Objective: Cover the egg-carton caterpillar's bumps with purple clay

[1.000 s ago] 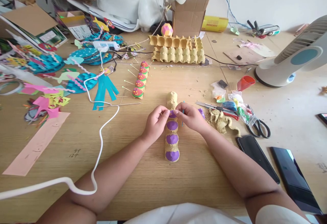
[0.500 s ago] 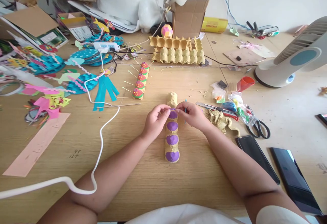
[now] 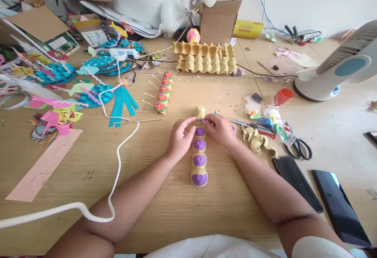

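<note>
A strip of egg carton cups (image 3: 199,171) lies lengthwise before me, with purple modelling clay (image 3: 199,160) covering the fronts of several cups. The farthest cup (image 3: 201,111) is bare. Just in front of it, a small piece of purple clay shows between my fingertips. My left hand (image 3: 182,135) is on the strip's left side, index finger on that piece and thumb lower by the carton. From the right side, my right hand (image 3: 220,129) pinches the piece's other end. Its curled fingers partly hide a thin blue tool (image 3: 215,112).
Beyond on the left stands a painted egg carton caterpillar (image 3: 163,93) with pins beside it. At right are a utility knife (image 3: 250,124), torn carton scraps (image 3: 256,140), scissors (image 3: 299,148) and phones (image 3: 338,203). A white cable (image 3: 118,156) crosses the left side, over my forearm.
The purple piece has lowered toward the strip, and my left thumb and index finger have parted slightly. My right hand has turned a little, uncovering a purple item behind it. The view shifted slightly.
</note>
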A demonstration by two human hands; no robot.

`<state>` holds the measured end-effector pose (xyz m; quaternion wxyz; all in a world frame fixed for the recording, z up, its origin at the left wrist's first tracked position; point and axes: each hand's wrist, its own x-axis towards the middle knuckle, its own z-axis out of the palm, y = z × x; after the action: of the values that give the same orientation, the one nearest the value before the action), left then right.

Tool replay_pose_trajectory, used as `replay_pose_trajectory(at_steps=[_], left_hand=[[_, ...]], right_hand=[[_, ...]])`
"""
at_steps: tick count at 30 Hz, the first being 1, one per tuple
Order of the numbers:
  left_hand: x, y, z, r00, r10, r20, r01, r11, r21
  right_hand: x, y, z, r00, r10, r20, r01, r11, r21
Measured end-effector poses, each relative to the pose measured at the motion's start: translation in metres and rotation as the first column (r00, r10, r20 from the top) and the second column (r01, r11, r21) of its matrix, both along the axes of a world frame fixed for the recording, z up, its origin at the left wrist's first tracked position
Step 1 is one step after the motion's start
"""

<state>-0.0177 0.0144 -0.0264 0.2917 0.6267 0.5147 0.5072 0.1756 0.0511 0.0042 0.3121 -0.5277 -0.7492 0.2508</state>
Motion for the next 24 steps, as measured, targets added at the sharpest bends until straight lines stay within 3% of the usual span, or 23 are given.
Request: replay_pose_trajectory(at_steps=[8,19,24], left_hand=[[0.0013,-0.0036,0.0075,0.967,-0.023,-0.255,0.063,0.987,0.150],[0.0024,-0.0052,0.0058,0.942,-0.020,-0.335,0.077,0.985,0.156],[0.0017,-0.0048,0.0057,0.941,-0.026,-0.337,0.075,0.989,0.131]], right_hand=[[-0.0013,0.0014,0.0001,1.000,-0.008,0.017,0.009,1.000,-0.028],[-0.0043,0.0014,0.0009,0.999,-0.022,0.050,0.022,1.000,-0.008],[-0.0013,0.0041,0.0050,0.991,-0.111,-0.069,0.108,0.993,-0.042]])
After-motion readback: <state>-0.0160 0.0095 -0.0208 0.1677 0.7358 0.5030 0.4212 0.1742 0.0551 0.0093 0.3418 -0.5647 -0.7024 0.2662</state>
